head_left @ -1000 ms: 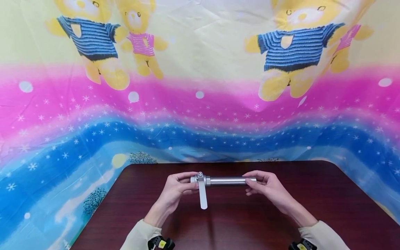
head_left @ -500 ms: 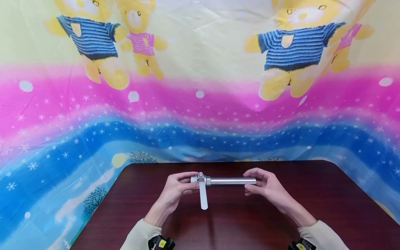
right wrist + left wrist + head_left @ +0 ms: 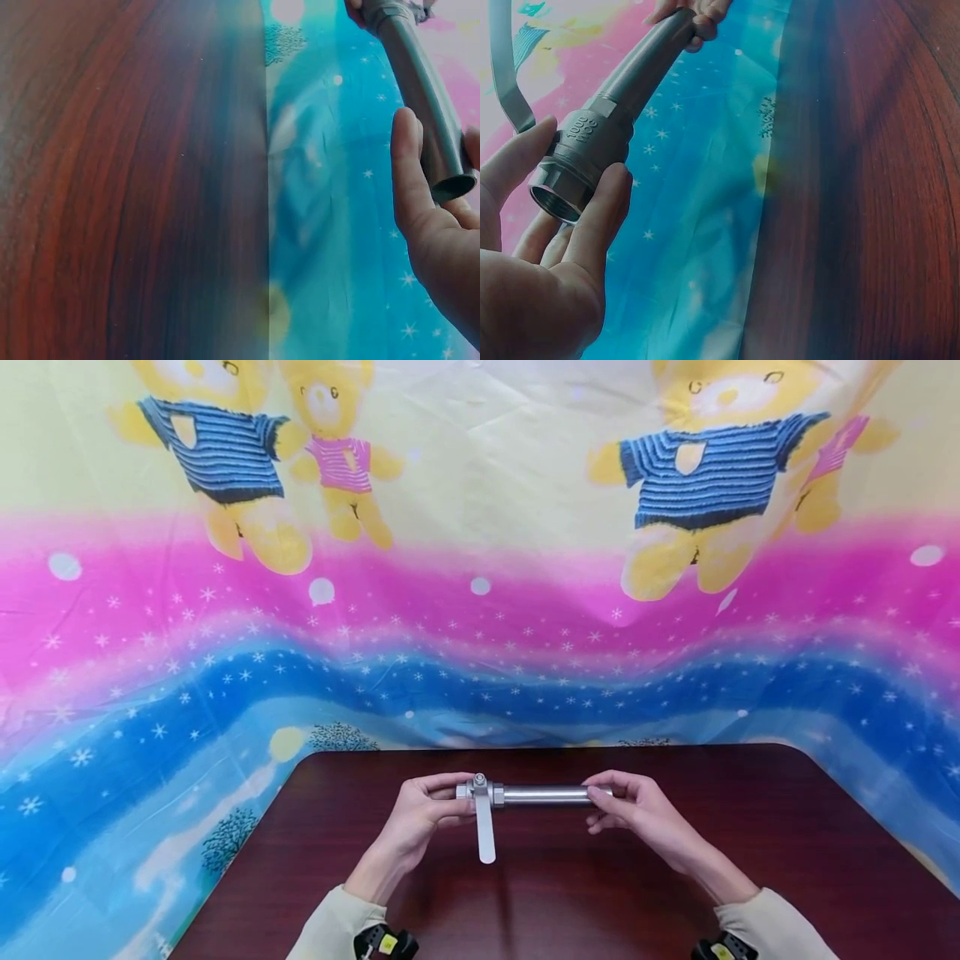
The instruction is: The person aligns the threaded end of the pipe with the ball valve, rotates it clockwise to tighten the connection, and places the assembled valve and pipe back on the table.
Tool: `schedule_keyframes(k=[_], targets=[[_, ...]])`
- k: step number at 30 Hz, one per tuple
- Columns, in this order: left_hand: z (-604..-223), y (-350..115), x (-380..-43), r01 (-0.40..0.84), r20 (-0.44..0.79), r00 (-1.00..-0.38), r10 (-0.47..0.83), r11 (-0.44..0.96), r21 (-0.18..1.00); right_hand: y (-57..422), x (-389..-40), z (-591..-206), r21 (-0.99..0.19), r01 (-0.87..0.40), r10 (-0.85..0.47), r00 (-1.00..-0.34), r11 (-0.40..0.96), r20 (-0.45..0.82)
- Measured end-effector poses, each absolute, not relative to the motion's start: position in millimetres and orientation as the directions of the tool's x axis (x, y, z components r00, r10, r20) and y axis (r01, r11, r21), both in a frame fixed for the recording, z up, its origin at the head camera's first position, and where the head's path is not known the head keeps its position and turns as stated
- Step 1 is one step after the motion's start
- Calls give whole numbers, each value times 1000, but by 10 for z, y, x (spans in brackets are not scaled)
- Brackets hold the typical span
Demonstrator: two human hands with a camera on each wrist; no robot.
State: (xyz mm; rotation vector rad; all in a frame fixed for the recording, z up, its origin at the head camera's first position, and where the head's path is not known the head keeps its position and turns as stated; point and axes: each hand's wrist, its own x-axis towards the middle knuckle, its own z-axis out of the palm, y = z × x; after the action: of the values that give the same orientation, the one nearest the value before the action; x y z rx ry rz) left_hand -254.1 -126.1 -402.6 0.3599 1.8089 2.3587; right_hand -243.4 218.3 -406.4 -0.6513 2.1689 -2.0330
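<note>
A silver metal ball valve (image 3: 481, 792) hangs above the table, its flat lever handle (image 3: 486, 837) pointing towards me. My left hand (image 3: 414, 817) grips the valve body, thumb and fingers on opposite sides. In the left wrist view, the valve's open threaded end (image 3: 561, 196) faces the palm, and "1000 WOG" marks the body. A straight metal pipe (image 3: 545, 795) joins the valve's right side and lies level. Around its free end, my right hand (image 3: 647, 810) pinches with the thumb across the front. The pipe's hollow end (image 3: 455, 185) shows in the right wrist view.
Below the hands spreads a dark reddish-brown wooden table (image 3: 555, 893) with rounded far corners. A colourful cloth (image 3: 480, 635) printed with bears and snowflakes hangs behind and beside it. Both forearms wear pale sleeves (image 3: 337, 927) with black wrist devices (image 3: 386, 942).
Half a second ago the right thumb sat below the pipe with the fingers loosened. It has come back up onto the pipe. The left hand and valve barely shift.
</note>
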Motion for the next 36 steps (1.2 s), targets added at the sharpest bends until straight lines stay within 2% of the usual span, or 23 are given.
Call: schedule_keyframes(k=[6, 12, 16, 26, 36], targets=[[-4005, -1250, -2550, 28, 91, -962, 259, -240, 970, 2171, -2436, -4058, -962, -273, -390, -886, 5, 249], [-4007, -1256, -2546, 23, 88, -963, 253, -249, 968, 2164, -2448, -4056, -967, -248, -362, -908, 56, 212], [-4017, -1267, -2546, 19, 84, -965, 250, -251, 968, 2165, -2443, -4050, -965, -263, -384, -893, 25, 234], [-3995, -1269, -2550, 32, 97, -961, 260, -245, 969, 2171, -2437, -4042, -970, -241, -355, -908, 13, 221], [-4009, -1262, -2543, 18, 85, -966, 244, -265, 964, 2161, -2449, -4041, -963, -256, -329, -919, 83, 216]])
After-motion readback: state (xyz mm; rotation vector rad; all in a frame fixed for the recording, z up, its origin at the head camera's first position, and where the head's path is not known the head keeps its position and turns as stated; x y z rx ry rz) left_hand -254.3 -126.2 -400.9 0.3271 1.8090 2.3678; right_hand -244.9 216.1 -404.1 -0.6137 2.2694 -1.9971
